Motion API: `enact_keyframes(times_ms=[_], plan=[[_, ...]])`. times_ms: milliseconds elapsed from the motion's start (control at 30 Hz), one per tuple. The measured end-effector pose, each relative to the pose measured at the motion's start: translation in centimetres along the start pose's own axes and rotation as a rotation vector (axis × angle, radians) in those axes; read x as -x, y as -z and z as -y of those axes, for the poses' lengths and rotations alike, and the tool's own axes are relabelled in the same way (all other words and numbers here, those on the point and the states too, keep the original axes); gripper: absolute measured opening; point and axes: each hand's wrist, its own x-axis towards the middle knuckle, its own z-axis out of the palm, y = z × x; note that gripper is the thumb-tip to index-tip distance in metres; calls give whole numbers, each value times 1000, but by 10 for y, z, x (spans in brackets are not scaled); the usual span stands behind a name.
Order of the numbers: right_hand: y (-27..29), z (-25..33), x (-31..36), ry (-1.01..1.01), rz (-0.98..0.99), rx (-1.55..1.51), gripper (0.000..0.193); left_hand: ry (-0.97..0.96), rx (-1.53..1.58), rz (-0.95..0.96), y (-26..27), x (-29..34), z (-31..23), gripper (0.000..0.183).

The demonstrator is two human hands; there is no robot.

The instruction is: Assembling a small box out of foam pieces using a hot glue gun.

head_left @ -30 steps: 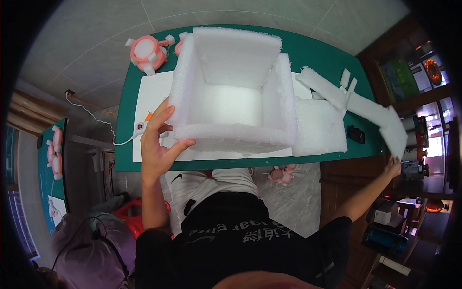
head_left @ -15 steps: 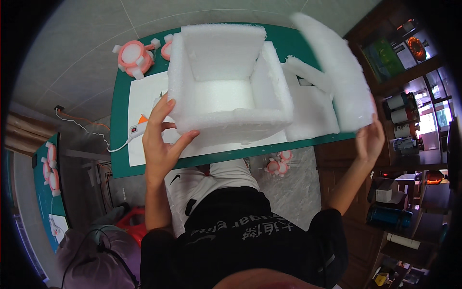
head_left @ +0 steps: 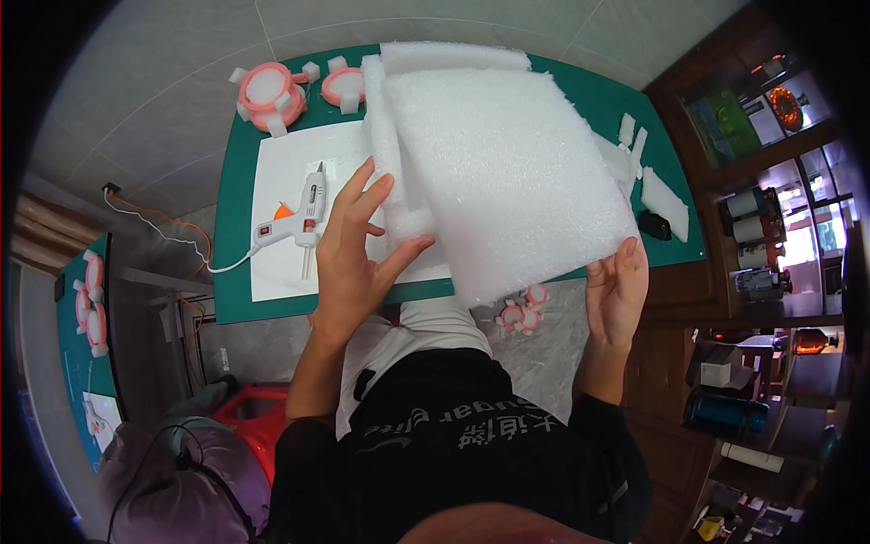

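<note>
A white foam box stands on the green table, its left wall and back wall showing. My left hand grips its near left corner, fingers along the left wall and thumb at the front. Tilted over the box is a flat white foam sheet, which hides most of the inside. My right hand pinches this sheet by its near right corner. Whether the sheet rests on the walls, I cannot tell. Left of the box, a white hot glue gun lies on white paper.
Two pink rings with foam blocks sit at the far left of the green table. Foam offcuts and a small black object lie at the right. A white cord runs off the left edge. Wooden shelves stand on the right.
My right hand has brought the foam sheet leftward from beside the box to over it. The box and my left hand have shifted slightly right, uncovering the glue gun.
</note>
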Motion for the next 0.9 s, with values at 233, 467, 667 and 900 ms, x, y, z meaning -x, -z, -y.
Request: enact_keyframes(times_ms=[233,467,667,900], plan=[[-26,-11,-11,36,-126,163,23,-39,-23,20,-1,-1,3,82],[-32,-9,-10,44,-192,86,20,-61,8,3,-5,-3,3,83],[-27,-13,-5,71,-132,39,27,-48,16,11,-4,-2,3,84],[-17,-22,-3,69,-86,-44,31,-56,-8,16,-3,-2,4,85]])
